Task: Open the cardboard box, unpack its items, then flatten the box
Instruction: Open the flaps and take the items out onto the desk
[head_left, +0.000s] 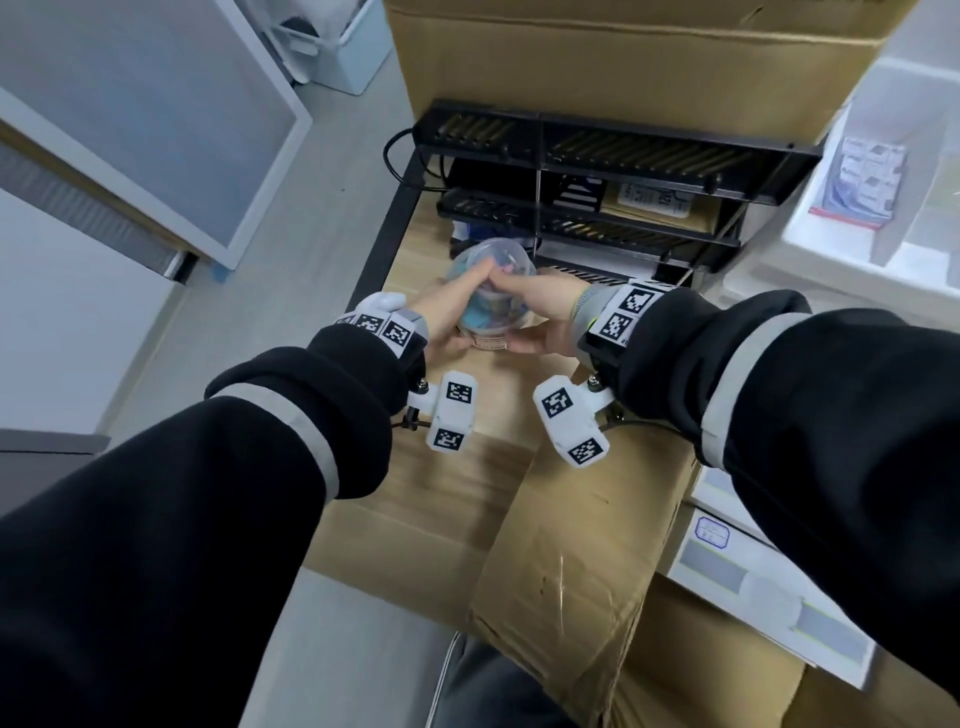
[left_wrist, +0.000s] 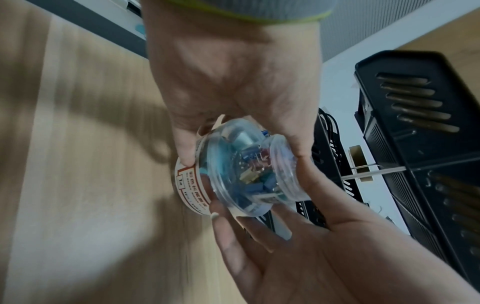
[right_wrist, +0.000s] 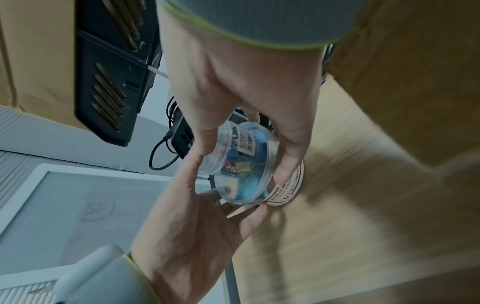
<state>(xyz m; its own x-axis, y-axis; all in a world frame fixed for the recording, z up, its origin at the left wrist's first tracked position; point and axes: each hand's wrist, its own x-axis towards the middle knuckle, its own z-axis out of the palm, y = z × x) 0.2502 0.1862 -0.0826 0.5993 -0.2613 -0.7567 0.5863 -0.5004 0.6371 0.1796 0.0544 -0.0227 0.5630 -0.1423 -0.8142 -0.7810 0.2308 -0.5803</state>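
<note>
Now both hands (head_left: 498, 317) round jar (head_left: 493, 260)

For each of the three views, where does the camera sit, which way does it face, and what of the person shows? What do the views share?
Head: worn on the head, facing forward and down at the wooden desk; both black sleeves and wrist markers show.
Left wrist: looks along the left hand at the clear tub; the right hand reaches in from below.
Right wrist: looks along the right hand; the left hand reaches in from below.
Shared: all three show the tub held by both hands and the black tray rack.
</note>
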